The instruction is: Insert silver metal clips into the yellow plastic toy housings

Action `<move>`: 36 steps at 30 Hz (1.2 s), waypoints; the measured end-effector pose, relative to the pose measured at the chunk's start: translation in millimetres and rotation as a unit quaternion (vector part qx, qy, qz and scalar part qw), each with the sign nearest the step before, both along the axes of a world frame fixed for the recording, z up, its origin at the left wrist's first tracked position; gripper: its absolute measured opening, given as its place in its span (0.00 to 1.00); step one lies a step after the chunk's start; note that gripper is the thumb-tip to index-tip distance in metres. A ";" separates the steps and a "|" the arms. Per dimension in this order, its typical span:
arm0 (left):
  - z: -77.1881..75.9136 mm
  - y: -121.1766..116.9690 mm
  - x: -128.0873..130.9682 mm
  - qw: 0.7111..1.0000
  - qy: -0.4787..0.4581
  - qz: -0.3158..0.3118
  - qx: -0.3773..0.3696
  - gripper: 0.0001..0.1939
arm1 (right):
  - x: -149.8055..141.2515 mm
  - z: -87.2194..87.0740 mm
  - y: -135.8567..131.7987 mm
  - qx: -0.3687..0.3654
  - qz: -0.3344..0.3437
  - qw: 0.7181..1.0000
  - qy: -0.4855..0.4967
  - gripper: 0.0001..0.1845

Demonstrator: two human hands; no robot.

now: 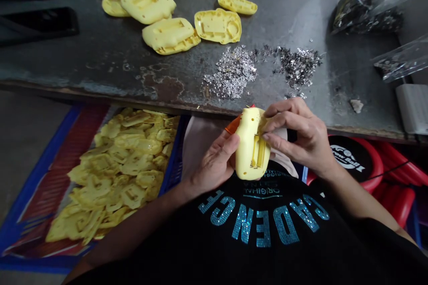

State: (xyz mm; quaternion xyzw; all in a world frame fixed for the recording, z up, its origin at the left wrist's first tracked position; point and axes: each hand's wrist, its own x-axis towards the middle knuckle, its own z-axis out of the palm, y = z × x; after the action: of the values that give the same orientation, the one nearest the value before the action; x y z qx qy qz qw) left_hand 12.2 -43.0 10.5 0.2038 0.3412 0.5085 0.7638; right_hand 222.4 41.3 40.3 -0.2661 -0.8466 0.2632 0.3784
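Observation:
My left hand [217,158] grips a yellow plastic housing [246,151] from its left side, holding it upright just in front of the table edge. A long battery slot is open in its face, with small metal bits at the slot's ends. The fingertips of my right hand [296,131] are pinched at the slot's upper right edge; what they hold, if anything, is too small to make out. Something orange [233,125] shows behind the housing by my left fingers. Beyond my hands, small silvery metal pieces [234,71] lie in a heap, with a darker heap [299,64] to its right.
Yellow housings [149,0] and half shells [218,26] lie at the table's back. Clear bags [368,9] of metal pieces stand at right. A blue crate [43,164] of yellow parts [130,160] is below left, red stools [371,160] below right. A dark phone-like object [40,24] lies far left.

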 end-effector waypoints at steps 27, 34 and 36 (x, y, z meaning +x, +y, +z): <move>-33.9 -4.4 -15.3 0.949 0.305 0.067 0.046 0.17 | -3.9 -34.2 -2.0 0.002 -0.082 0.997 0.015 0.27; -42.5 9.4 -17.0 0.982 0.173 0.073 0.001 0.19 | -8.7 -32.4 7.7 -0.004 -0.069 0.998 0.004 0.28; -36.4 18.1 -19.6 0.996 0.085 0.022 -0.003 0.24 | -8.4 -28.2 14.4 -0.028 -0.046 0.998 -0.018 0.29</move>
State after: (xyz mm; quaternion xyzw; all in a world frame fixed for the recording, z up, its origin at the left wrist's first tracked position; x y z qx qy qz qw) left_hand -7.3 -24.9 -25.9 0.2371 0.4109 0.5047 0.7213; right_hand 214.0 55.7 12.0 -0.3196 -0.8326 0.2641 0.3672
